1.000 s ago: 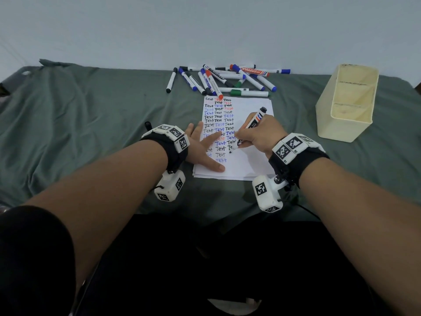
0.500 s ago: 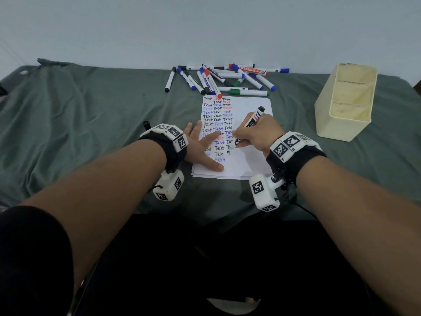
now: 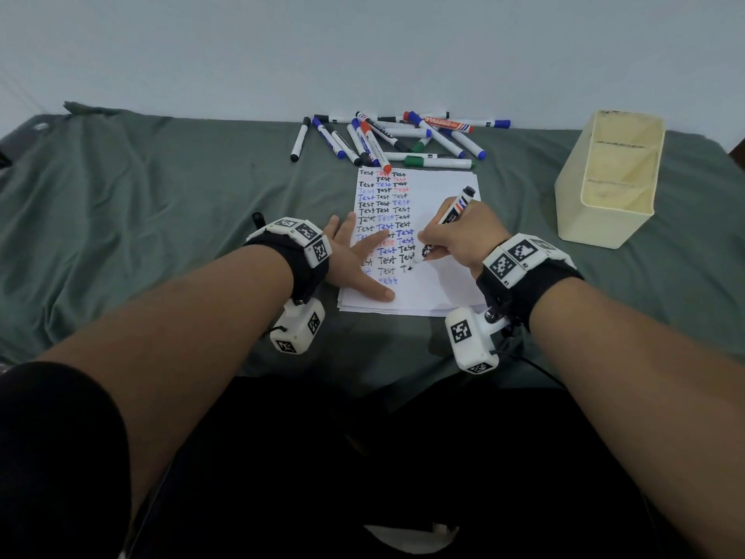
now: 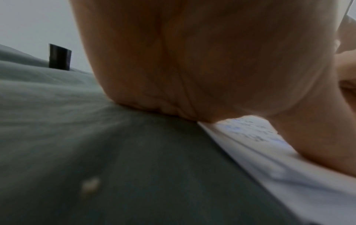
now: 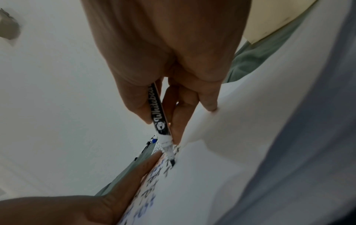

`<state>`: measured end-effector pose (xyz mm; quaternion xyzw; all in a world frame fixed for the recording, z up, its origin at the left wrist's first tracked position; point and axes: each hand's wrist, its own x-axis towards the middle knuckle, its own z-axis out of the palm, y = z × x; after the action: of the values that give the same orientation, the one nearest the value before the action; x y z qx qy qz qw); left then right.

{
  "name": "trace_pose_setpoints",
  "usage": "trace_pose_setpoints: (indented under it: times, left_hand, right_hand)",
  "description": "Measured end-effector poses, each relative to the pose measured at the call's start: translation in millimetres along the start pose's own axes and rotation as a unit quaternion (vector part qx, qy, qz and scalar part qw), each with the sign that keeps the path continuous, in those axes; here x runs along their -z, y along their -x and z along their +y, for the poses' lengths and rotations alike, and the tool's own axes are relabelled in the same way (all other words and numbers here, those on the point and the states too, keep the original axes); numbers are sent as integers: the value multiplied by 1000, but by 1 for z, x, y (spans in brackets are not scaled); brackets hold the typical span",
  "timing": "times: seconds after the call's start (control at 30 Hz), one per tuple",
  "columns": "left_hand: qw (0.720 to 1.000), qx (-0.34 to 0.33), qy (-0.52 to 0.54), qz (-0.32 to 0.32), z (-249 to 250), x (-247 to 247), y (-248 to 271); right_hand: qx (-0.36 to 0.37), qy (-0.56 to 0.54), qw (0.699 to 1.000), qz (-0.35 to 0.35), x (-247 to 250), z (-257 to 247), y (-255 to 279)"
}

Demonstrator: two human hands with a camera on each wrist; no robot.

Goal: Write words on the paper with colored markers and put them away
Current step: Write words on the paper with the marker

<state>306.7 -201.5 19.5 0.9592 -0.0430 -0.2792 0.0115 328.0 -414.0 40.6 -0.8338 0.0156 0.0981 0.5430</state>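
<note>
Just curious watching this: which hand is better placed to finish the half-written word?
The right hand: it already grips the black whiteboard marker, tip on the white paper sheet. The left hand lies flat, steadying it.

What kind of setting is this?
Likely a makeshift recording setup, not a real desk: a wrinkled green cloth covers the surface against a bare wall, with loose markers and a cream bin.

Dim, flat, bluish light fills all three views, with no glare and only soft shadows under the wrists in the head view. That view is sharp at its centre and bowed toward the edges, its lower part nearly black. The left wrist view is blurred throughout, darkest at the bottom. The right wrist view is sharp at centre, smeared toward the lower right.
</note>
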Motion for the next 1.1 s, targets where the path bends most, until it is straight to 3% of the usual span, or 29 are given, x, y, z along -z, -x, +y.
trace_pose_setpoints:
  times: [1.1]
  left_hand:
    - [1000,1,-4,0,-1,0,-2]
  right_hand:
    - [1,13,999,36,7,-5,7]
